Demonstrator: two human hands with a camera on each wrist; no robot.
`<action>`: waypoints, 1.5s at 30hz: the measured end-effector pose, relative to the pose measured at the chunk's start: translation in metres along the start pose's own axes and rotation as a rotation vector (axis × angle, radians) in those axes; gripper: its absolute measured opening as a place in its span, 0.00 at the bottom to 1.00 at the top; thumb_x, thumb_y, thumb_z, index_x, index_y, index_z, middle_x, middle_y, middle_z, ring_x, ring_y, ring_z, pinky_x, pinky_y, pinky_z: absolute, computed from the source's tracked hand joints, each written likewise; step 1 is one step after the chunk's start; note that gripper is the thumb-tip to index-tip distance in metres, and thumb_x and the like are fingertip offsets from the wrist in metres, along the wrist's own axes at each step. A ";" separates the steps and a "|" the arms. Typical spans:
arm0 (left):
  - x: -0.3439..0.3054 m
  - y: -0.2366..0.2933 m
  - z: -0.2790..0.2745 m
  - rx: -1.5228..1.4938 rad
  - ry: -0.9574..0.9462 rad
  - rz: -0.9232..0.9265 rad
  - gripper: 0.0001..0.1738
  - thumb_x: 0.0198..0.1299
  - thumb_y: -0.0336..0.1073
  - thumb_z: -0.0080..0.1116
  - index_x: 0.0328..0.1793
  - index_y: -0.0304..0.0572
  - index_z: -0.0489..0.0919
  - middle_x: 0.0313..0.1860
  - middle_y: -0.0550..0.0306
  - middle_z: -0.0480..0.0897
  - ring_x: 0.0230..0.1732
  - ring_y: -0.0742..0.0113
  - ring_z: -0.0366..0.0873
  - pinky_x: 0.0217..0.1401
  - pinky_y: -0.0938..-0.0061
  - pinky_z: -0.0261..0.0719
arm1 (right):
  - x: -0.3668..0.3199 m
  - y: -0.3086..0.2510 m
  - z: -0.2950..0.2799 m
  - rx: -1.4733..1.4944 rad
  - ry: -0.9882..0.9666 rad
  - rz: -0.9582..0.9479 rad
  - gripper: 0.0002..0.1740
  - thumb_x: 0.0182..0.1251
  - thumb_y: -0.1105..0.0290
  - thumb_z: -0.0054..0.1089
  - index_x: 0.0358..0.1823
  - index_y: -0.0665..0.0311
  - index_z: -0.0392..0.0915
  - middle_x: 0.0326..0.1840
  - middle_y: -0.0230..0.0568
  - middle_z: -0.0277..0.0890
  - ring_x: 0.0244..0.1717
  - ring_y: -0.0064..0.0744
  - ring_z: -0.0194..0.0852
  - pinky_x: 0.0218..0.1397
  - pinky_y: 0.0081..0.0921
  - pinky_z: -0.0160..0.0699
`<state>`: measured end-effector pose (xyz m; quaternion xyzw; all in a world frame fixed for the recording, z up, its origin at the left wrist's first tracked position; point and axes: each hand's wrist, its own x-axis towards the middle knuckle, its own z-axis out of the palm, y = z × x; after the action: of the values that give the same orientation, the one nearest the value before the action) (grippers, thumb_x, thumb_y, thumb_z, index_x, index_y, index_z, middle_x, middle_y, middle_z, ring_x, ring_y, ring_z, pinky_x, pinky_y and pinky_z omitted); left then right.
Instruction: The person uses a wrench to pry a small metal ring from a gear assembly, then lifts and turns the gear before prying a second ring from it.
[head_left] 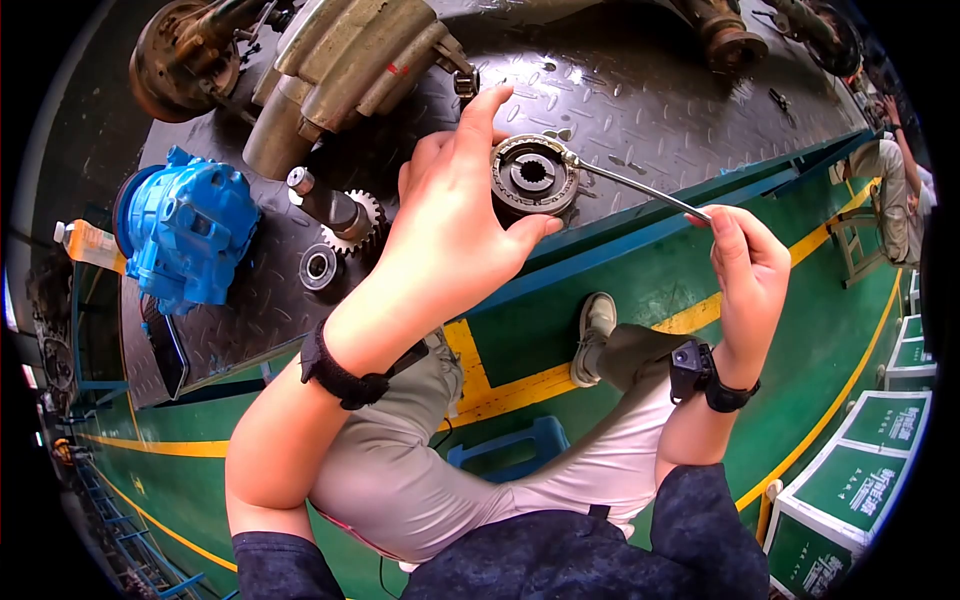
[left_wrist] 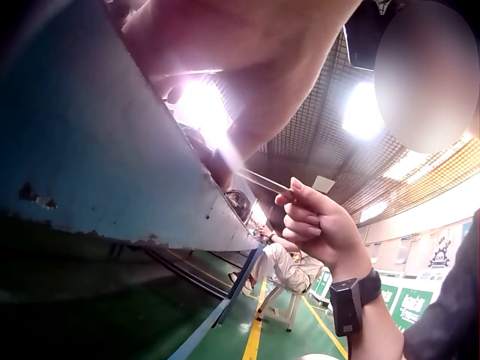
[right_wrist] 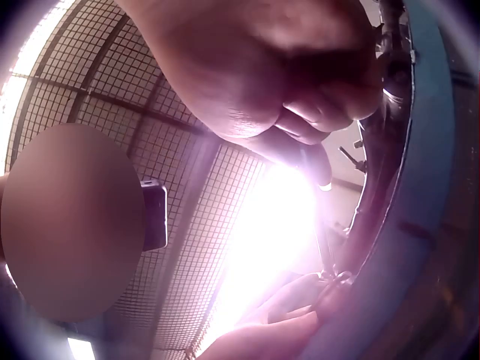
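Note:
A round metal ring assembly point(head_left: 530, 174) with a splined centre lies near the edge of the metal tabletop. My left hand point(head_left: 450, 205) holds it from the left, thumb at its lower side and index finger extended above; the other fingertips are partly hidden behind it. Between thumb and curled fingers, my right hand point(head_left: 748, 270) pinches the end of a thin metal rod point(head_left: 640, 187), whose far end meets the assembly's upper right rim. The left wrist view shows the right hand point(left_wrist: 322, 229) with the rod point(left_wrist: 262, 181); glare hides much of the contact in the right wrist view.
Left of the hands are a blue pump-like part point(head_left: 195, 235), a toothed gear shaft point(head_left: 345, 215), a small bearing point(head_left: 320, 267) and a phone point(head_left: 167, 345). A large metal housing point(head_left: 345, 70) stands behind. Another person point(head_left: 890, 190) sits at far right.

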<state>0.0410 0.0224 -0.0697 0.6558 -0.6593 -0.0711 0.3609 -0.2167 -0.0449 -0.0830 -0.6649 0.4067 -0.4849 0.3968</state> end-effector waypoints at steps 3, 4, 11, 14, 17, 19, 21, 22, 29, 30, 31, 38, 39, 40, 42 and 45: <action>0.000 -0.001 0.000 -0.017 -0.006 0.007 0.56 0.47 0.36 0.80 0.82 0.48 0.58 0.61 0.45 0.80 0.68 0.45 0.71 0.75 0.56 0.65 | 0.007 0.011 -0.003 0.198 -0.083 0.113 0.16 0.78 0.64 0.61 0.42 0.75 0.86 0.17 0.20 0.63 0.18 0.09 0.51 0.22 0.15 0.47; 0.000 0.000 0.000 -0.016 -0.010 0.005 0.56 0.47 0.35 0.80 0.82 0.48 0.58 0.61 0.45 0.80 0.69 0.45 0.71 0.76 0.56 0.65 | 0.008 0.012 -0.003 0.204 -0.086 0.133 0.17 0.78 0.64 0.61 0.42 0.75 0.86 0.16 0.20 0.62 0.16 0.09 0.51 0.21 0.15 0.47; 0.000 0.000 -0.001 -0.016 -0.028 -0.008 0.56 0.48 0.34 0.78 0.82 0.48 0.58 0.62 0.44 0.79 0.69 0.46 0.70 0.76 0.56 0.64 | 0.010 0.012 -0.006 0.230 -0.151 0.207 0.17 0.78 0.64 0.59 0.41 0.75 0.85 0.12 0.23 0.63 0.10 0.08 0.50 0.14 0.14 0.47; 0.000 -0.001 -0.001 -0.024 -0.029 -0.006 0.56 0.48 0.34 0.78 0.82 0.48 0.57 0.62 0.44 0.79 0.69 0.45 0.70 0.76 0.56 0.64 | 0.011 0.013 -0.007 0.224 -0.180 0.212 0.16 0.78 0.65 0.59 0.42 0.75 0.85 0.12 0.23 0.64 0.10 0.08 0.50 0.14 0.14 0.47; 0.000 0.000 -0.001 -0.016 -0.035 -0.009 0.55 0.48 0.34 0.78 0.82 0.47 0.57 0.62 0.44 0.79 0.69 0.45 0.70 0.76 0.56 0.64 | 0.010 0.012 -0.011 0.233 -0.210 0.222 0.16 0.78 0.65 0.59 0.43 0.75 0.85 0.13 0.23 0.65 0.10 0.07 0.50 0.14 0.13 0.47; 0.000 -0.001 -0.001 -0.018 -0.043 -0.016 0.55 0.48 0.34 0.78 0.82 0.47 0.58 0.62 0.44 0.79 0.69 0.45 0.70 0.77 0.56 0.64 | 0.010 0.013 -0.013 0.236 -0.222 0.223 0.16 0.78 0.66 0.59 0.43 0.75 0.85 0.12 0.22 0.65 0.10 0.07 0.50 0.14 0.13 0.47; 0.000 -0.001 -0.002 -0.017 -0.047 -0.020 0.55 0.48 0.34 0.78 0.82 0.47 0.58 0.62 0.43 0.79 0.70 0.45 0.70 0.77 0.56 0.64 | 0.010 0.014 -0.015 0.236 -0.232 0.219 0.16 0.78 0.66 0.59 0.42 0.75 0.85 0.12 0.22 0.64 0.10 0.07 0.49 0.14 0.13 0.46; 0.000 0.000 -0.002 -0.015 -0.047 -0.020 0.55 0.48 0.34 0.78 0.82 0.47 0.58 0.62 0.43 0.79 0.70 0.45 0.70 0.77 0.56 0.64 | 0.011 0.014 -0.017 0.237 -0.254 0.227 0.16 0.78 0.66 0.59 0.42 0.75 0.85 0.11 0.22 0.64 0.10 0.07 0.49 0.14 0.13 0.45; 0.000 -0.001 -0.002 -0.035 -0.042 -0.014 0.54 0.48 0.33 0.77 0.82 0.47 0.58 0.64 0.43 0.79 0.72 0.45 0.69 0.78 0.56 0.63 | 0.011 0.014 -0.023 0.270 -0.294 0.231 0.16 0.78 0.66 0.59 0.40 0.75 0.85 0.11 0.22 0.63 0.09 0.07 0.48 0.14 0.14 0.44; 0.000 -0.001 -0.002 -0.039 -0.038 -0.009 0.54 0.48 0.32 0.77 0.81 0.48 0.59 0.65 0.43 0.79 0.72 0.45 0.69 0.78 0.56 0.63 | 0.011 0.015 -0.021 0.276 -0.274 0.220 0.16 0.78 0.65 0.59 0.40 0.75 0.85 0.11 0.22 0.63 0.09 0.07 0.48 0.14 0.14 0.44; 0.000 -0.001 -0.002 -0.044 -0.035 -0.003 0.54 0.48 0.32 0.77 0.81 0.48 0.59 0.65 0.43 0.79 0.72 0.45 0.69 0.78 0.57 0.63 | 0.012 0.015 -0.018 0.267 -0.258 0.220 0.16 0.78 0.66 0.59 0.40 0.75 0.85 0.11 0.22 0.63 0.09 0.07 0.48 0.14 0.14 0.44; 0.002 -0.002 -0.002 -0.077 -0.035 0.013 0.53 0.48 0.31 0.76 0.81 0.49 0.59 0.65 0.45 0.79 0.71 0.45 0.70 0.77 0.57 0.64 | 0.010 0.014 -0.020 0.233 -0.298 0.200 0.16 0.78 0.66 0.58 0.40 0.75 0.85 0.11 0.22 0.63 0.10 0.07 0.48 0.14 0.13 0.43; 0.001 -0.003 -0.002 -0.078 -0.029 0.013 0.53 0.48 0.31 0.76 0.81 0.49 0.59 0.64 0.45 0.80 0.71 0.46 0.70 0.77 0.57 0.64 | 0.010 0.013 -0.020 0.233 -0.300 0.197 0.16 0.78 0.66 0.58 0.40 0.74 0.85 0.11 0.22 0.63 0.10 0.07 0.48 0.15 0.13 0.43; 0.001 -0.003 -0.001 -0.079 -0.023 0.013 0.53 0.48 0.31 0.76 0.81 0.49 0.59 0.64 0.45 0.80 0.70 0.46 0.71 0.77 0.57 0.64 | 0.010 0.013 -0.019 0.225 -0.278 0.197 0.16 0.78 0.66 0.59 0.40 0.75 0.85 0.11 0.22 0.63 0.10 0.07 0.48 0.15 0.13 0.43; 0.000 -0.003 0.001 -0.072 -0.013 0.016 0.53 0.48 0.32 0.76 0.81 0.49 0.59 0.63 0.45 0.80 0.70 0.47 0.71 0.76 0.57 0.64 | 0.011 0.014 -0.016 0.210 -0.233 0.197 0.16 0.78 0.66 0.59 0.40 0.75 0.85 0.12 0.22 0.63 0.10 0.07 0.48 0.15 0.13 0.44; 0.000 -0.001 0.003 -0.042 -0.009 0.011 0.53 0.48 0.33 0.77 0.81 0.48 0.59 0.62 0.45 0.79 0.69 0.47 0.71 0.76 0.57 0.65 | 0.009 0.013 -0.020 0.200 -0.296 0.201 0.16 0.78 0.66 0.59 0.40 0.75 0.85 0.12 0.22 0.63 0.10 0.07 0.48 0.15 0.14 0.44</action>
<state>0.0405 0.0214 -0.0723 0.6442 -0.6627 -0.0858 0.3720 -0.2363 -0.0605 -0.0881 -0.6423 0.3578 -0.3779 0.5627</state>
